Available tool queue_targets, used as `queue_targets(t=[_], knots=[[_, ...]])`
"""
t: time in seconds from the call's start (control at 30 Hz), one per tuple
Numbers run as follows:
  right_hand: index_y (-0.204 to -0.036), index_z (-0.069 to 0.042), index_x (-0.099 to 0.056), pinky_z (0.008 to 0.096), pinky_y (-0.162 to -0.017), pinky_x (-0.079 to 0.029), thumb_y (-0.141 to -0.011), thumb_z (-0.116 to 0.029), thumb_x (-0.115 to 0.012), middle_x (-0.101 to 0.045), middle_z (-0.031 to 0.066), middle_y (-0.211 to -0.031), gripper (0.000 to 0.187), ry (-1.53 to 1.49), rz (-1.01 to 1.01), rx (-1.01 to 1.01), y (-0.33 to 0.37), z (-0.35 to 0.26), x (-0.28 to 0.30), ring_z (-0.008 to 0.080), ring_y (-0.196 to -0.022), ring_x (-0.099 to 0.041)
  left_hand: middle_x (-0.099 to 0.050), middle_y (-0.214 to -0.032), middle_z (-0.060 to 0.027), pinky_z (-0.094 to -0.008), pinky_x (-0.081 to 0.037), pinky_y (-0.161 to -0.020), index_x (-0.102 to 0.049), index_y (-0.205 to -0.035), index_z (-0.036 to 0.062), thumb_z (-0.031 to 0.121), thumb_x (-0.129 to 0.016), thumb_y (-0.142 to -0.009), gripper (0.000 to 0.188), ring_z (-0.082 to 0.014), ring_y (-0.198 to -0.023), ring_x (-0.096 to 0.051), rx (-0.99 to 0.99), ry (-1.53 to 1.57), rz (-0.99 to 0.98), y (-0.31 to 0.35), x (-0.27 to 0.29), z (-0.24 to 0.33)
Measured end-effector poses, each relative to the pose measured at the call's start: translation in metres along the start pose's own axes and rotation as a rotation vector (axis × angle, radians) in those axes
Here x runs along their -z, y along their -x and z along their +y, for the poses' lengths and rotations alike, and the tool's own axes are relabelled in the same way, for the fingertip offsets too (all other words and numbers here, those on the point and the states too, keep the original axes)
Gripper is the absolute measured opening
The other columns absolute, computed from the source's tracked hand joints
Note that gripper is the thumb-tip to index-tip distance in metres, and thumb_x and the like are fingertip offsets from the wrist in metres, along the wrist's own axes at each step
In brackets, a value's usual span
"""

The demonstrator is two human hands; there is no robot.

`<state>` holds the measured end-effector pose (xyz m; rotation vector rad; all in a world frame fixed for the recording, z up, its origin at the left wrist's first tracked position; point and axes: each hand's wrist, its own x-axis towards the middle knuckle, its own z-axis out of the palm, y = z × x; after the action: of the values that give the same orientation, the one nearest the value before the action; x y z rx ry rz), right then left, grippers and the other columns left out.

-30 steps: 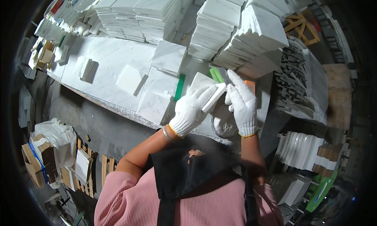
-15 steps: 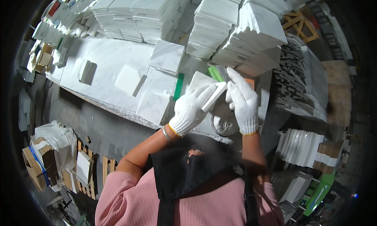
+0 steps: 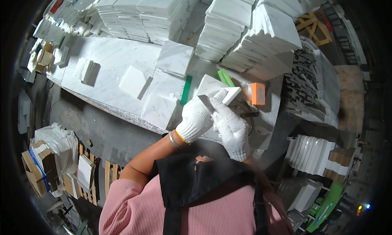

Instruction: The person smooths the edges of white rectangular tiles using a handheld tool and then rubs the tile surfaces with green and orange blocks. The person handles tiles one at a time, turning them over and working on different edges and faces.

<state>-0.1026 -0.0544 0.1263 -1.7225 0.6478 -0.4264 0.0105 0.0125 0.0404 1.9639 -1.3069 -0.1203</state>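
Note:
My left hand (image 3: 195, 116), in a white knitted glove, is closed on a small white marble tile (image 3: 232, 95) held tilted above the bench. Another marble tile (image 3: 209, 84) lies just behind it. My right hand (image 3: 232, 127), gloved alike, grips a flat grey scraper blade (image 3: 206, 103), whose end reaches over the fingers of my left hand. The handle, if any, is hidden in the glove. Beyond the tiles lies a bright green block (image 3: 225, 78), and an orange block (image 3: 258, 94) stands to the right. A round bowl is mostly covered by my right hand.
The marble-topped bench (image 3: 110, 55) carries a dark green strip (image 3: 186, 90), a square tile stack (image 3: 174, 57) and a loose tile (image 3: 134, 82). Tall tile stacks (image 3: 159, 14) rise along the back. More slabs (image 3: 314, 80) stand at the right, and wooden pallets (image 3: 87, 174) lie lower left.
My right hand has swung left and toward me with the scraper blade, from beyond the held tile to over my left hand. The orange block is now uncovered, while the bowl is more hidden.

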Motion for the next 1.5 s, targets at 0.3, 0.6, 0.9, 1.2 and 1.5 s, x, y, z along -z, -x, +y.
queue_targets(t=[0.3, 0.6, 0.9, 1.2, 1.5], knots=[[-0.128, 0.002, -0.061, 0.0215, -0.061, -0.047, -0.096, -0.004, -0.058, -0.065, 0.0021, -0.089, 0.033, -0.107, 0.117, 0.020, -0.031, 0.013, 0.018, 0.0033, -0.070, -0.053, -0.066, -0.117, -0.0142, -0.0387, -0.054, -0.081, -0.063, -0.125, 0.0116, 0.016, -0.067, -0.078, 0.048, -0.0306, -0.100, -0.066, 0.011, 0.071, -0.122, -0.012, 0.013, 0.010], [-0.141, -0.010, -0.054, 0.0160, -0.060, -0.045, -0.097, -0.003, -0.051, -0.063, -0.0020, -0.085, 0.044, -0.168, 0.110, -0.085, -0.015, -0.007, 0.035, 0.0015, -0.067, -0.054, -0.066, -0.117, -0.0055, -0.0360, -0.055, -0.069, -0.061, -0.131, 0.0197, 0.023, -0.070, -0.080, 0.052, -0.0276, -0.089, -0.067, -0.083, 0.168, 0.086, -0.011, 0.004, -0.006], [-0.141, -0.006, -0.051, 0.0186, -0.058, -0.045, -0.097, -0.010, -0.053, -0.069, 0.0051, -0.085, 0.044, -0.024, 0.146, -0.193, -0.023, 0.004, 0.062, 0.0037, -0.066, -0.058, -0.066, -0.120, -0.0133, -0.0372, -0.054, -0.085, -0.064, -0.125, 0.0105, 0.010, -0.070, -0.080, 0.045, -0.0337, -0.102, -0.065, 0.053, 0.314, -0.094, -0.012, 0.016, -0.007], [-0.133, -0.004, -0.060, 0.0182, -0.057, -0.047, -0.096, -0.009, -0.056, -0.068, 0.0024, -0.083, 0.037, -0.017, 0.069, -0.130, -0.035, 0.001, 0.050, 0.0033, -0.066, -0.057, -0.066, -0.115, -0.0078, -0.0380, -0.054, -0.082, -0.062, -0.130, 0.0187, 0.009, -0.070, -0.071, 0.061, -0.0302, -0.100, -0.063, -0.001, 0.377, -0.027, -0.009, 0.007, -0.016], [-0.132, -0.006, -0.062, 0.0200, -0.060, -0.050, -0.096, -0.008, -0.058, -0.069, 0.0035, -0.085, 0.036, -0.035, 0.067, -0.280, -0.038, -0.007, 0.048, 0.0051, -0.070, -0.062, -0.067, -0.115, -0.0059, -0.0353, -0.055, -0.078, -0.063, -0.128, 0.0190, 0.015, -0.073, -0.074, 0.055, -0.0263, -0.098, -0.066, -0.048, 0.235, -0.034, -0.010, 0.002, -0.012]])
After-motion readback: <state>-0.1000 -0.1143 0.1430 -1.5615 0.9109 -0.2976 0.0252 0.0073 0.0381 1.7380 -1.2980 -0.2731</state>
